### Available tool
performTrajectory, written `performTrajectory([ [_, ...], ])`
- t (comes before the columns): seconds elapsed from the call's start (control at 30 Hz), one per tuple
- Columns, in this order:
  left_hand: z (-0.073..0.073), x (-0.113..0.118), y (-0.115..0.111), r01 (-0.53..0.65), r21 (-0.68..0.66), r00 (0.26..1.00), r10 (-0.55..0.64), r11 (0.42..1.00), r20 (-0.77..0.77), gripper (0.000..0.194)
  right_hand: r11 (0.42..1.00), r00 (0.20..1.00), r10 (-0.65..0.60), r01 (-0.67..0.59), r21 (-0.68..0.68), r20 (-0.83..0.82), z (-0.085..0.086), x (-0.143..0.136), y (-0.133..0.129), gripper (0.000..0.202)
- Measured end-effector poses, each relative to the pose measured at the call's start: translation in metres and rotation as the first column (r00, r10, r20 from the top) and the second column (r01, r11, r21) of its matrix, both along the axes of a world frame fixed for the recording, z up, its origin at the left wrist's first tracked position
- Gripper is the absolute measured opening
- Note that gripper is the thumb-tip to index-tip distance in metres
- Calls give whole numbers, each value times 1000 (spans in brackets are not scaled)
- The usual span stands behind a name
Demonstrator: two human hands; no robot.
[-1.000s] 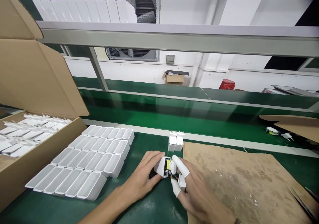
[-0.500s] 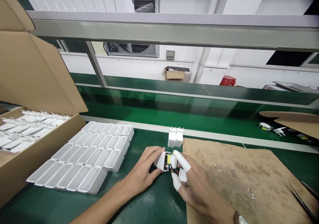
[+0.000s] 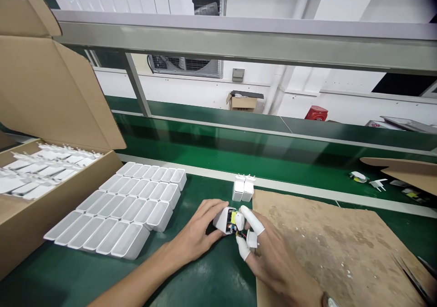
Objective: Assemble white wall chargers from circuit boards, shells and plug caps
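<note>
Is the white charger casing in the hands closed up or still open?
Open: the casing shows its yellow-and-red circuit parts at the uncovered end.

Left hand (image 3: 196, 234) and right hand (image 3: 273, 261), the latter with white finger cots (image 3: 251, 219), grip an open white charger housing (image 3: 225, 219) exposing its circuit board (image 3: 235, 220). Two assembled chargers (image 3: 243, 188) stand just beyond; empty housings (image 3: 126, 209) lie in rows beside a cardboard box (image 3: 44, 202).

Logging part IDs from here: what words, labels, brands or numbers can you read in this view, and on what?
No text reads clearly.
White plastic charger shell held by left hand and right hand: no marking visible.
Brown cardboard box: blank.
Flat grey tray at far right: small red marking, too blurred to read.
</note>
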State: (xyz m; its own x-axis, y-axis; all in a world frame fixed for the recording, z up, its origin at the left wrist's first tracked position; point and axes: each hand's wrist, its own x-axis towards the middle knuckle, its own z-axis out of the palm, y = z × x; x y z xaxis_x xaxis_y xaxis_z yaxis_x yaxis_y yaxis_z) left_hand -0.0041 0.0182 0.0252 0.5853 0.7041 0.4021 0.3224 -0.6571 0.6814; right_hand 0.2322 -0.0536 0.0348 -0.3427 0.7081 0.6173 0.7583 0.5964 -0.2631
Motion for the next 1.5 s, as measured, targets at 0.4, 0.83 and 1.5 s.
performTrajectory([
  [0.4, -4, 2, 0, 33, 16, 999, -33, 999, 19, 66, 1000, 1000, 24, -24, -17, -18, -6, -4, 3, 79],
  [0.83, -2, 3, -4, 59, -50, 998, -58, 997, 25, 60, 994, 994, 14, -25, -109, -106, -6, -6, 3, 67],
  [1.5, 12, -3, -8, 214, -507, 957, -74, 835, 282, 75, 975, 981, 169, -181, -132, -98, -26, -9, 18, 56],
])
